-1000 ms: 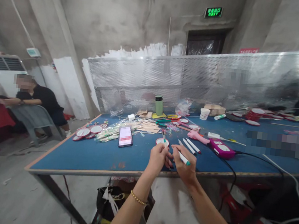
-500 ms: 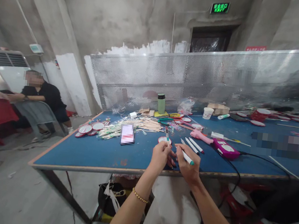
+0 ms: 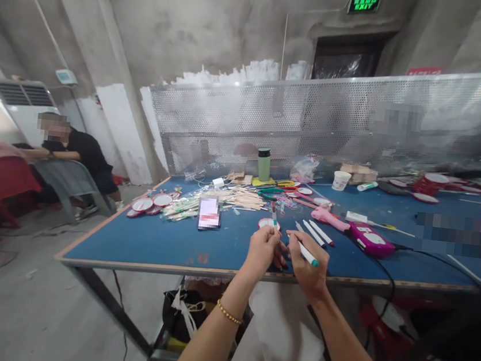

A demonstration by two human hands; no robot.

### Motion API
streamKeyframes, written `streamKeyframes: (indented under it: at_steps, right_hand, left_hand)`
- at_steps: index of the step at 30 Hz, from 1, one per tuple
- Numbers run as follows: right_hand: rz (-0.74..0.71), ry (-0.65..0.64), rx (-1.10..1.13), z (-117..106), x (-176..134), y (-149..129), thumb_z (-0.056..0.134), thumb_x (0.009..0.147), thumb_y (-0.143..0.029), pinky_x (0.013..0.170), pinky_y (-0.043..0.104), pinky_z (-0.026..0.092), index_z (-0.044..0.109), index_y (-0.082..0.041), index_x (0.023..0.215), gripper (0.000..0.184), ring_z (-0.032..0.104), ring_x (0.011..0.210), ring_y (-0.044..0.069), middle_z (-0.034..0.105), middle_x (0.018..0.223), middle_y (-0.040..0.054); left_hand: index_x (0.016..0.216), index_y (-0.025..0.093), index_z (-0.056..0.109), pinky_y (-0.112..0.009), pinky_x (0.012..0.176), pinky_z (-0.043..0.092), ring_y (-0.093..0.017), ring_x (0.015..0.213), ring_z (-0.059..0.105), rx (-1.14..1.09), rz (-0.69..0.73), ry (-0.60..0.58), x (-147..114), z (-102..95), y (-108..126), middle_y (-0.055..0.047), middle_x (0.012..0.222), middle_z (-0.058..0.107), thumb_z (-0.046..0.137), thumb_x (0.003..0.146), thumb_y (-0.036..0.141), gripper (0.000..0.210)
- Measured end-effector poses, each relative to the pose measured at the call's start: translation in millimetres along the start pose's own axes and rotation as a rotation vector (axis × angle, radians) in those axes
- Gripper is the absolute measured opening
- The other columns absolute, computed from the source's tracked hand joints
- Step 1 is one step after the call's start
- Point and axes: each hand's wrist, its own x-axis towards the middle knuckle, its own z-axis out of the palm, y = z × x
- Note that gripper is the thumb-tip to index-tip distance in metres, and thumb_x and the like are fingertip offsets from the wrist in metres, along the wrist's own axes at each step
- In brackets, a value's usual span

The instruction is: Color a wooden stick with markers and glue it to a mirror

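Note:
Near the table's front edge, my left hand [image 3: 263,248] is closed on a thin stick [image 3: 274,216] with reddish and teal bands, its upper end poking out above the fingers. My right hand [image 3: 312,270] grips a white marker [image 3: 307,254] with a green end, held like a pen close to the left hand. The marker's tip is too small to make out. A round white disc with a red rim [image 3: 264,223] lies just behind my left hand. Several white markers [image 3: 315,233] with dark or coloured ends lie to the right, beyond my right hand.
A pile of wooden sticks [image 3: 238,199], a phone [image 3: 209,212] and red-rimmed discs [image 3: 143,204] lie to the left. Behind stand a green bottle [image 3: 263,166] and a paper cup [image 3: 340,181]. A pink glue gun [image 3: 330,217] and purple box [image 3: 370,240] with a cable lie right.
The camera view has turned slightly left, so the scene sits further right. Both hands keep their grips on the stick and the marker, with little change in pose.

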Motion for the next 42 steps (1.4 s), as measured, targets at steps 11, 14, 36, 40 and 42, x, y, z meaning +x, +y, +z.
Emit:
streamKeyframes:
  at_steps: [11, 14, 36, 40, 42]
  right_hand:
    - [0.115, -0.025, 0.059, 0, 0, -3, 0.052, 0.096, -0.029, 0.06, 0.029, 0.054, 0.071, -0.021, 0.086, 0.022, 0.065, 0.058, 0.016, 0.073, 0.077, 0.0041]
    - [0.168, -0.04, 0.092, -2, 2, -6, 0.053, 0.095, -0.031, 0.057, 0.028, 0.053, 0.07, -0.021, 0.086, 0.022, 0.062, 0.054, 0.015, 0.072, 0.075, 0.0034]
    - [0.356, -0.059, 0.291, 1, 11, -8, 0.06, 0.088, -0.034, 0.043, 0.023, 0.045, 0.063, -0.02, 0.074, 0.021, 0.052, 0.042, 0.01, 0.058, 0.054, -0.0042]
    - [0.373, -0.084, 0.295, 1, 12, -4, 0.06, 0.087, -0.037, 0.041, 0.022, 0.045, 0.063, -0.02, 0.077, 0.019, 0.053, 0.042, 0.011, 0.058, 0.053, -0.0044]
    - [0.371, -0.086, 0.287, 1, 12, -4, 0.061, 0.087, -0.036, 0.043, 0.023, 0.045, 0.062, -0.021, 0.075, 0.02, 0.054, 0.043, 0.011, 0.06, 0.054, -0.0037]
  left_hand:
    - [0.075, 0.021, 0.05, -0.02, 0.031, 0.039, -0.012, 0.034, 0.057, 0.022, -0.002, -0.015, 1, -1.8, -1, 0.005, 0.057, 0.064, 0.068, 0.074, 0.045, 0.03]
    - [0.074, 0.021, 0.05, -0.02, 0.031, 0.039, -0.012, 0.036, 0.058, 0.025, -0.01, -0.036, 1, -2.9, 0, 0.004, 0.056, 0.065, 0.069, 0.073, 0.047, 0.032]
    - [0.073, 0.019, 0.052, -0.023, 0.041, 0.052, -0.015, 0.044, 0.066, -0.031, -0.064, -0.175, -12, -11.5, 12, 0.0, 0.066, 0.069, 0.076, 0.068, 0.045, 0.036]
    - [0.074, 0.017, 0.057, -0.022, 0.043, 0.053, -0.015, 0.047, 0.067, -0.009, -0.044, -0.169, -13, -9.8, 13, -0.001, 0.067, 0.069, 0.077, 0.069, 0.047, 0.036]
    - [0.074, 0.017, 0.059, -0.022, 0.044, 0.053, -0.015, 0.047, 0.067, -0.002, -0.03, -0.164, -14, -9.2, 12, 0.0, 0.066, 0.068, 0.077, 0.07, 0.05, 0.038]
